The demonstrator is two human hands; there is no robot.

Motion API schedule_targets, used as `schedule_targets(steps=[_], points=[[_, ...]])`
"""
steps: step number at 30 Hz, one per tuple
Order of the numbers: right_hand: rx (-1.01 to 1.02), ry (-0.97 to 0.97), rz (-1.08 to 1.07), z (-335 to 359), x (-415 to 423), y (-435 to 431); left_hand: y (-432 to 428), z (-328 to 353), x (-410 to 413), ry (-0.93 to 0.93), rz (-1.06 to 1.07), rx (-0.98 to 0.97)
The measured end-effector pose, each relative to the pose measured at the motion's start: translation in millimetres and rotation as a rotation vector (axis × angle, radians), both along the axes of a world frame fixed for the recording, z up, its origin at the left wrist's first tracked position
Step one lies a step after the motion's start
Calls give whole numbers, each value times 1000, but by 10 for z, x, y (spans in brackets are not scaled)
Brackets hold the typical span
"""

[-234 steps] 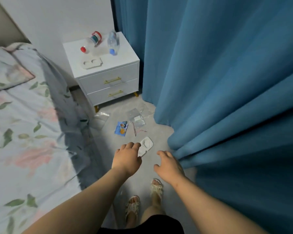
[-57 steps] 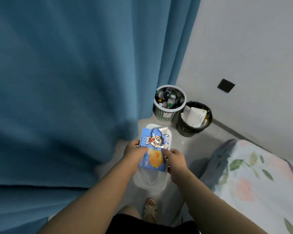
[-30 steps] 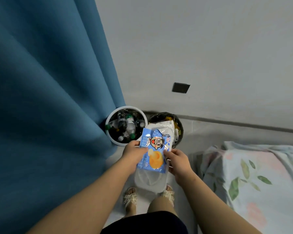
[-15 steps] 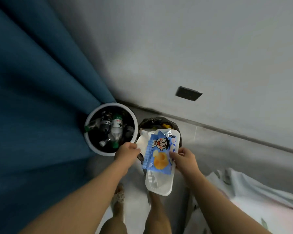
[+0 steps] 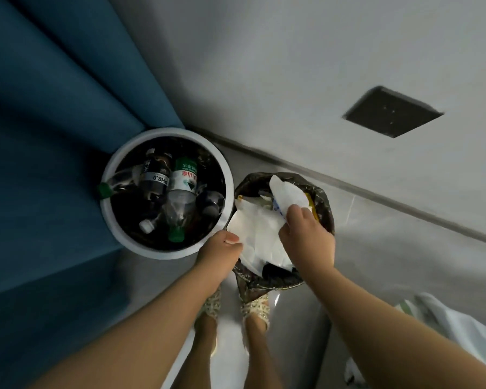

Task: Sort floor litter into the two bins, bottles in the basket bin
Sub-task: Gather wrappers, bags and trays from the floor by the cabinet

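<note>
At frame centre, the right hand (image 5: pixel 306 237) pinches a white wrapper (image 5: pixel 288 196) over the black-lined bin (image 5: pixel 324 203). The left hand (image 5: pixel 219 255), loosely curled, touches white paper (image 5: pixel 253 228) there. Bottles (image 5: pixel 180 181) fill the basket bin (image 5: pixel 110 169), centre left.
</note>
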State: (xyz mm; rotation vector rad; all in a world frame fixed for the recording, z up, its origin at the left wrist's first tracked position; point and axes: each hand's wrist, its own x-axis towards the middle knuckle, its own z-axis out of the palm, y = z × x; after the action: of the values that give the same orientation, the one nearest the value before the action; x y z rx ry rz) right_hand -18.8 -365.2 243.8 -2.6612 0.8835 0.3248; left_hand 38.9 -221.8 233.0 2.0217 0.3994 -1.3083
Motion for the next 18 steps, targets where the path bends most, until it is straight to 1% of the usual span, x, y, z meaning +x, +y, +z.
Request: schedule_targets(steps=[1, 4, 5, 8, 10, 11, 12, 13, 15, 17, 18], points=[[-8, 6, 64, -132, -2, 34, -2, -78, -11, -6, -14, -2], [-19, 111, 223, -449, -51, 136, 1, -285, -67, -5, -47, -9], [-62, 138, 264, -524, -80, 150, -7, -344, -87, -1, -62, -6], [-22, 267, 305, -705, -164, 160, -62, -509, -131, 12, -132, 11], [-28, 236, 340, -784, -185, 155, -111, -581, -126, -11, -165, 2], [-43, 151, 338, -823, -208, 159, -139, -590, -121, -38, -179, -3], [-37, 71, 322, -794, -219, 171, -167, -579, -115, -94, -203, -1], [-56, -51, 312, -791, -248, 176, -194, -550, -116, -175, -236, 2], [-64, -159, 174, -683, -322, 153, -250, -446, -135, -377, -303, 12], [-75, -159, -14, -603, -380, 66, -306, -340, -137, -636, -416, -23], [-80, -91, -80, -569, -405, 15, -356, -319, -121, -788, -530, -49]])
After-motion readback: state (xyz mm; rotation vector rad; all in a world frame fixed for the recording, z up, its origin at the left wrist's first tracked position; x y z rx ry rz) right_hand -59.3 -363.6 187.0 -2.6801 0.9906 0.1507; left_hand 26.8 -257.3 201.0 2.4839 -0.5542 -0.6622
